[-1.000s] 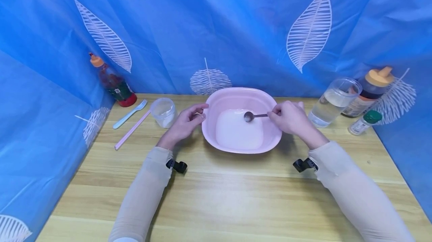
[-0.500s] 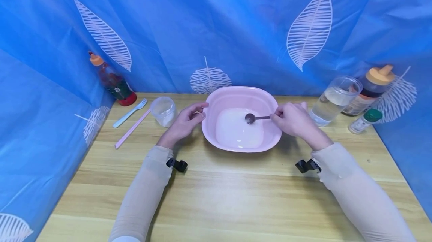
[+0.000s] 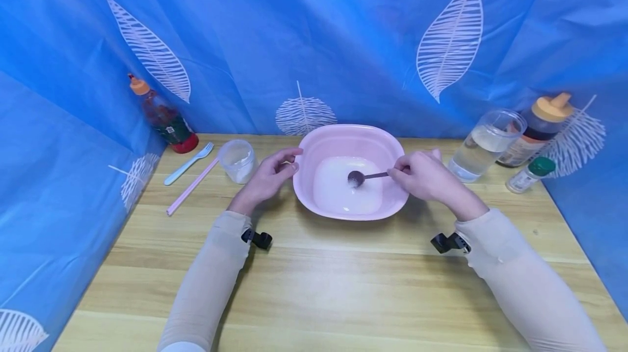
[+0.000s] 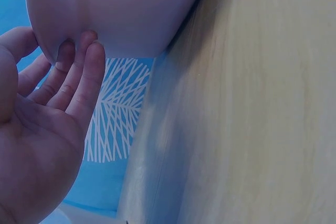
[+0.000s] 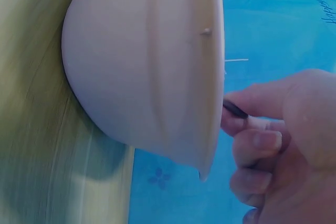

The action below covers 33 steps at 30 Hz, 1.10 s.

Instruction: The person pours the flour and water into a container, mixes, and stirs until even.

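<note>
A pink basin [image 3: 350,133] stands on the table with a layer of white liquid [image 3: 331,191] in its bottom. At its left end, my left hand [image 3: 269,176] holds the rim; in the left wrist view the fingers [image 4: 92,61] are bent up under the lip, against the outer wall. My right hand [image 3: 423,176] pinches the thin dark handle of a small round measuring spoon [image 3: 356,178] over the basin's right rim. The spoon's bowl is down in the white liquid. In the right wrist view, only a short piece of the handle [image 5: 234,108] shows between thumb and finger.
Left of the basin are a clear plastic cup [image 3: 237,161] with some white stuff, a pink stick [image 3: 192,187], a light blue fork [image 3: 188,164] and a red sauce bottle [image 3: 164,117]. On the right stand a tall glass of water [image 3: 483,147], a dark sauce bottle [image 3: 539,128] and a green-capped jar [image 3: 530,175].
The spoon's bowl has shifted slightly left and toward the basin's front through the liquid, after a small move right. My left hand keeps its place at the rim.
</note>
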Tool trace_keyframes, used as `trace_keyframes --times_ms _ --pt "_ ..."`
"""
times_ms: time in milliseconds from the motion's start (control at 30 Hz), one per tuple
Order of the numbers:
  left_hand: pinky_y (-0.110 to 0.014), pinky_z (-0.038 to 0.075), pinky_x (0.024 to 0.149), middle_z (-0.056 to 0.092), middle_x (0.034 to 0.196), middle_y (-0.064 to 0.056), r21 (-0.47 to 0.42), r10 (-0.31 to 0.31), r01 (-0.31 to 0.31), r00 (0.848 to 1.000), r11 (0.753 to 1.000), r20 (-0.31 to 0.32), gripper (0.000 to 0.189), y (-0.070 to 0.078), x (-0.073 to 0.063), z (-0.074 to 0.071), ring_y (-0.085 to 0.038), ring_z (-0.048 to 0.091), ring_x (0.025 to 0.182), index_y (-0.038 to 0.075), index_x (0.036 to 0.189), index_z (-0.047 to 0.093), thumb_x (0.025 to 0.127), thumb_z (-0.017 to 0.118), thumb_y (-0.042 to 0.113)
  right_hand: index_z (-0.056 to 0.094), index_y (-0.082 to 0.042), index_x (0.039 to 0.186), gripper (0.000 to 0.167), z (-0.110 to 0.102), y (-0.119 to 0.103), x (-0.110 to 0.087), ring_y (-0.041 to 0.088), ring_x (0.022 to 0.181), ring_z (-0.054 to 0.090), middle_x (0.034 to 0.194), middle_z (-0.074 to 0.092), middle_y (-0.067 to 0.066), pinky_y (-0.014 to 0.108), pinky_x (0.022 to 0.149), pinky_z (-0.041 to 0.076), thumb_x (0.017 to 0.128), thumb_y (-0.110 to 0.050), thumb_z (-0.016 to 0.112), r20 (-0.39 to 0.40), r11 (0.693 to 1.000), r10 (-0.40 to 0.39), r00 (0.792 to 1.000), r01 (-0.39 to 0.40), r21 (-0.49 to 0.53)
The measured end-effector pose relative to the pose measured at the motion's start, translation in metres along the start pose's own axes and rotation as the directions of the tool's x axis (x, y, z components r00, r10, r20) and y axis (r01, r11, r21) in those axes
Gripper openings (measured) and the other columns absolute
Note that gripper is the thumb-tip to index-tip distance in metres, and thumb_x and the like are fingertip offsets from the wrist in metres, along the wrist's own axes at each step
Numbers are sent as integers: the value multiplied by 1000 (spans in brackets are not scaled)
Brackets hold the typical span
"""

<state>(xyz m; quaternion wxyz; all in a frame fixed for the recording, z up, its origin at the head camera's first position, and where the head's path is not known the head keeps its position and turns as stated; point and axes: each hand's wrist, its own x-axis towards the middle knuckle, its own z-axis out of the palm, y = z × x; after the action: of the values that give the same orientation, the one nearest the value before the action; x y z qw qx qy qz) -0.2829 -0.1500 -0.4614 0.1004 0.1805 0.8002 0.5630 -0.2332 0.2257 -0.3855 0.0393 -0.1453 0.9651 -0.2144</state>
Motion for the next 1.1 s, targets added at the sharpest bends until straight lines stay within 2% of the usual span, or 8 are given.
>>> trace_keyframes --times_ms 167,500,567,667,800,867,967,1100 --pt "-56 56 97 66 127 -17 14 3 -3 1000 1000 -4 46 -1 1 -1 -21 67 98 12 155 56 111 60 22 80 -7 86 25 0 0 1 28 78 59 65 65 0 52 95 27 102 -21 68 -26 999 21 999 -22 -29" --pt "-61 55 103 66 129 -17 4 -8 8 1000 1000 -4 46 -1 1 -1 -23 68 103 13 156 56 111 60 22 80 -7 87 25 12 -9 5 20 74 59 64 64 -4 51 97 25 104 -21 69 64 997 -43 997 39 59" --pt "-62 55 103 66 128 -17 -2 -9 9 1000 1000 -3 46 -1 1 -1 -24 68 103 13 155 56 111 60 22 80 -6 88 26 12 -10 7 21 75 60 64 65 -3 51 97 26 104 -22 69 48 998 -33 998 31 52" --pt "-64 54 103 66 128 -17 -8 -9 9 1000 1000 -1 46 0 1 0 -25 68 103 13 155 56 111 60 23 80 -5 89 26 11 -8 9 25 77 61 68 68 1 53 95 26 104 -22 68 -17 1000 -1 1000 1 13" --pt "-64 54 105 66 128 -17 -13 -11 11 1000 1000 2 45 0 1 0 -26 68 105 14 155 57 110 61 24 81 -4 89 25 8 -2 8 32 80 62 72 71 6 56 93 28 102 -21 67 -111 999 29 993 -33 -39" --pt "-64 54 105 66 128 -17 -17 -14 14 1000 1000 0 45 0 1 0 -27 68 105 14 154 57 110 61 24 81 -4 89 25 7 1 6 33 81 61 72 71 7 56 93 28 102 -20 68 -129 998 31 991 -37 -46" --pt "-62 54 106 66 128 -17 -12 -13 13 1000 1000 1 46 -1 1 0 -28 69 107 14 155 57 111 61 24 81 -6 86 25 4 3 2 32 82 60 69 69 4 55 91 28 102 -21 69 -105 998 20 994 -27 -63" --pt "-56 56 105 65 129 -17 -6 -13 13 1000 1000 2 46 -2 1 -1 -28 69 110 15 155 57 111 61 26 80 -10 84 23 2 3 -3 29 84 58 67 66 -2 53 90 27 101 -21 70 -20 997 -29 999 27 -68"
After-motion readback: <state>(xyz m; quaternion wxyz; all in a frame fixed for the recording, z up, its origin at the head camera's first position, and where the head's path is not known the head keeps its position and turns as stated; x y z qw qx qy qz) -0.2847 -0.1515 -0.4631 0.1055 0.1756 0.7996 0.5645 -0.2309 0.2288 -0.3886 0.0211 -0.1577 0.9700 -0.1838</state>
